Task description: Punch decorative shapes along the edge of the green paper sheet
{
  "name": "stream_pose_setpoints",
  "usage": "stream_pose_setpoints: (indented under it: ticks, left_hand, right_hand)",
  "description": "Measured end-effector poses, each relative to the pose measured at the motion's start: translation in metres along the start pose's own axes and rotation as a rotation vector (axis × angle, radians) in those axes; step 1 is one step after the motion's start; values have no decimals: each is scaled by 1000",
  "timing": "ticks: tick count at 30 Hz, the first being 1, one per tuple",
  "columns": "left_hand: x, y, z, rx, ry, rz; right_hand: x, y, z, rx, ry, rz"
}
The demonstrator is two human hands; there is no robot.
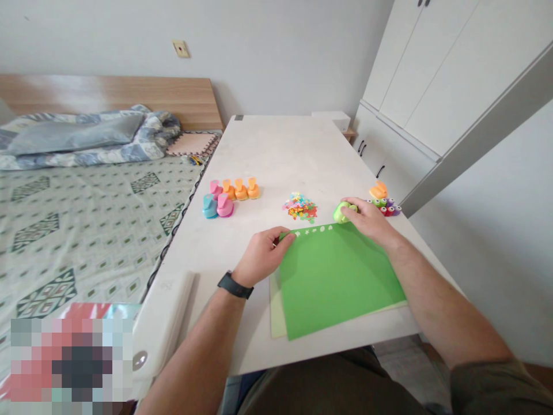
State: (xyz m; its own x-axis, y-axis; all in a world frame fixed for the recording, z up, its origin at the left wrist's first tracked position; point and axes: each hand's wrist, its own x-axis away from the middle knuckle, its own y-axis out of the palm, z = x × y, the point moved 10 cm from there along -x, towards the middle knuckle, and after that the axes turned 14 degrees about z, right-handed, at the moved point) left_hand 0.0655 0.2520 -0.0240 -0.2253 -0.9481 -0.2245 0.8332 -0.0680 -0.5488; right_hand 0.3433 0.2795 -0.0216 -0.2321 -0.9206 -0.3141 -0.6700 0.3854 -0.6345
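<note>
A green sheet of paper (341,276) lies in front of me, with several small shapes cut out along its far edge. My left hand (270,248) pinches the sheet's far left corner between thumb and fingers. On the far edge, toward the right, sits a light green craft punch (343,212), and my right hand (365,218) is closed around it. Whether the punch is pressed down I cannot tell. Beneath the green sheet a pale yellow sheet (277,317) shows at the left and front. Beyond the far edge lies a heap of colourful paper cutouts (300,207).
Pink, blue and orange craft punches (224,199) stand in a group at the left. An orange punch (378,190) and small coloured punches (384,207) are at the right. A long white device (166,323) lies at the table's (280,144) front left, beside a bed (86,230).
</note>
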Motion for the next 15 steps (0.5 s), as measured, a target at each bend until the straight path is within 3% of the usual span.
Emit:
stream_pose_setpoints:
  ticks: [15]
  left_hand:
    - [-3, -1, -7, -6, -33, 38]
  right_hand:
    - [5, 5, -4, -57, 3, -112]
